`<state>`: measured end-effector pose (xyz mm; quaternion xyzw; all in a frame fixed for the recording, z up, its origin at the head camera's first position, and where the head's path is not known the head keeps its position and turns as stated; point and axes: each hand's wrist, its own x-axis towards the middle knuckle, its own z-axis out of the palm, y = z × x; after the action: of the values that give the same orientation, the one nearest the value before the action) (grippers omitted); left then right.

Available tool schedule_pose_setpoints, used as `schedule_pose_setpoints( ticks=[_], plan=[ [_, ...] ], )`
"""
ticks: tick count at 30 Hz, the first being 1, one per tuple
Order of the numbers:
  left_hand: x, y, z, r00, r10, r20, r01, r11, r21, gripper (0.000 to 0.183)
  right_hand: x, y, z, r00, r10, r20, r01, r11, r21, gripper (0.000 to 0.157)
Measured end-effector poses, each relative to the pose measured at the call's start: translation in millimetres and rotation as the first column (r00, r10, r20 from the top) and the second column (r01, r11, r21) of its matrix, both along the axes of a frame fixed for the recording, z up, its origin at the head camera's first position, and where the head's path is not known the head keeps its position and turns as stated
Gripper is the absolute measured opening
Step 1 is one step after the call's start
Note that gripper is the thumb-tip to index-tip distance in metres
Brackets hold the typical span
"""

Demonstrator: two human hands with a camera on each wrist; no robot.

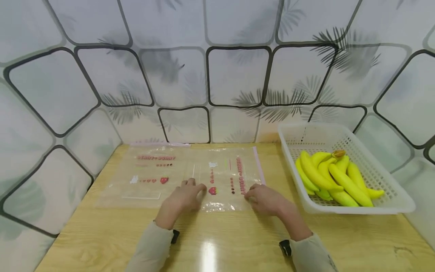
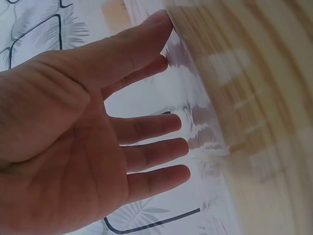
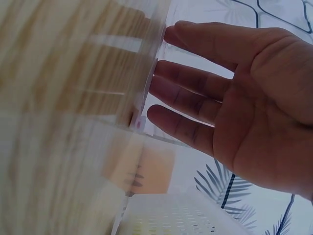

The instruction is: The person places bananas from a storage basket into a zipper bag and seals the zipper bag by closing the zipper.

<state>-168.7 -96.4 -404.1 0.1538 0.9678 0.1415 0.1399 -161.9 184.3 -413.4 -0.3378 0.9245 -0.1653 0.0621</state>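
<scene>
Two clear zip bags with pink closures and red strawberry prints lie flat side by side on the wooden table. The left bag [image 1: 115, 189] has its closure at the far edge; the right bag [image 1: 222, 173] is turned with its closure on the right. My left hand [image 1: 183, 198] rests at the seam between the bags, its fingers straight and spread in the left wrist view. My right hand [image 1: 266, 199] touches the right bag's near right corner. Its fingers are extended, with thumb and index tips close together at the plastic in the right wrist view.
A white perforated plastic basket [image 1: 404, 198] stands on the right of the table, with several yellow bananas [image 1: 319, 173] piled in it. Patterned cloth [image 1: 238, 75] with dark outlines and leaf prints rises behind and along the sides. The table's bare wood [image 1: 231, 241] shows in front.
</scene>
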Motion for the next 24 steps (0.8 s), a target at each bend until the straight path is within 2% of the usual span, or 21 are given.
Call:
schedule_pose_setpoints(
  ticks=[4,8,12,15,19,24],
  plan=[
    [-2.4,-0.6,1.0,0.999,-0.013,-0.035,0.012,1.000,-0.019,0.053,0.8,0.5,3.1,1.000,-0.011,0.019,0.012,1.000,-0.005,0.024],
    [-2.6,-2.5,0.6,0.999,-0.025,-0.030,0.023,0.999,-0.042,0.051,2.4,1.0,3.7,0.998,-0.006,0.070,0.007,1.000,-0.009,0.026],
    [-3.2,-5.0,-1.7,0.999,-0.022,-0.043,0.020,0.998,-0.058,0.047,1.7,-1.5,0.6,0.999,0.017,0.045,-0.017,1.000,-0.007,0.026],
    [-5.6,-5.5,-4.1,0.998,-0.031,-0.052,0.028,0.997,-0.069,0.046,0.2,-2.9,-0.9,0.999,-0.002,0.046,0.002,1.000,0.003,0.028],
    [-8.3,-4.9,-6.0,0.998,-0.039,-0.047,0.035,0.995,-0.089,0.046,-1.6,-3.1,-0.5,0.997,-0.031,0.071,0.030,1.000,0.007,0.030],
    [-8.1,-1.8,-4.6,0.999,-0.040,-0.023,0.039,0.996,-0.077,0.049,-1.9,0.5,-0.1,0.997,-0.018,0.081,0.020,1.000,-0.016,0.030]
  ],
)
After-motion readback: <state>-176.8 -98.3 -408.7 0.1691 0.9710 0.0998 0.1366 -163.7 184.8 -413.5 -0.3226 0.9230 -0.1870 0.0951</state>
